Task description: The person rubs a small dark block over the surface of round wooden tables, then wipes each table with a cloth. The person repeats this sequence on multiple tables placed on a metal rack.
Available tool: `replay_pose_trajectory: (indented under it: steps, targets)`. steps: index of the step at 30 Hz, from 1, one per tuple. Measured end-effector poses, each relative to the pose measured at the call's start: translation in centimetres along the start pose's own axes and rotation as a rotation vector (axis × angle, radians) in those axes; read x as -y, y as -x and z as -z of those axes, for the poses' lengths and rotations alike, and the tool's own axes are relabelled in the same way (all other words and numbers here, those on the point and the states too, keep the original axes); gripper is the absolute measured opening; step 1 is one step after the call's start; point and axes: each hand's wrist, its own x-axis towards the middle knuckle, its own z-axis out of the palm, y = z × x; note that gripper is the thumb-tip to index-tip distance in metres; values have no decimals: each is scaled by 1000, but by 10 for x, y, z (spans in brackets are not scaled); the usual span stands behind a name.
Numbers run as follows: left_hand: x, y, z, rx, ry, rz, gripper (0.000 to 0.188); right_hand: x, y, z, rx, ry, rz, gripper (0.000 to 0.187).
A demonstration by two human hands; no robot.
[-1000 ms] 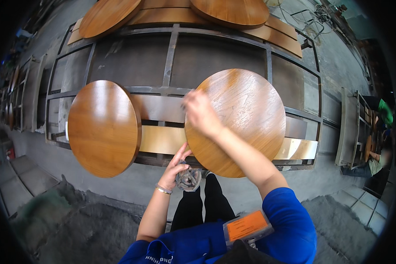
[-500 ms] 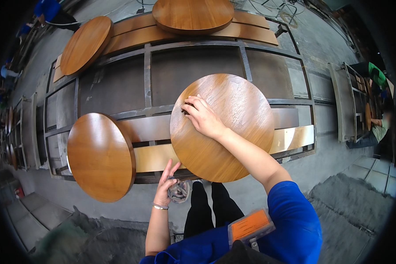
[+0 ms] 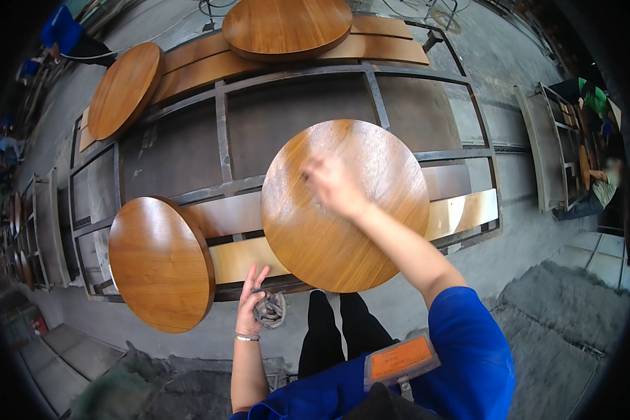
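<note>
From my remote seat I have the right hand over the near round wooden tabletop, its fingers a little left of the centre and toward the far side. It is blurred, so I cannot tell whether the fingers press flat, curl, or hold something. The forearm crosses from the lower right, and most of the tabletop's face lies to the right of those fingertips and back toward the body. Being round, it gives me no long axis; its grain runs diagonally, lower left to upper right.

The left hand is farther off, just beyond the lower-left rim, gripping a crumpled grey rag with two fingers stretched out near a pale board. The tabletop rests across boards on a metal frame; a second round tabletop lies to its left, apart from it.
</note>
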Motion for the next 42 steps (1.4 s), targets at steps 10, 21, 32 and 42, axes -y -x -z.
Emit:
replay_pose_trajectory:
  steps: [10, 21, 32, 42]
  targets:
    - [-6, 2, 5, -47, 16, -12, 90, -13, 18, 9, 59, 30, 39, 28]
    - [9, 4, 17, 3, -29, -23, 89, 59, 21, -4, 63, 30, 81, 34]
    - [15, 13, 24, -29, 32, -34, 89, 78, -3, -29, -40, 166, -120, 31]
    - [16, 25, 29, -13, 42, -41, 88, 76, 3, -28, -268, 63, -353, 24]
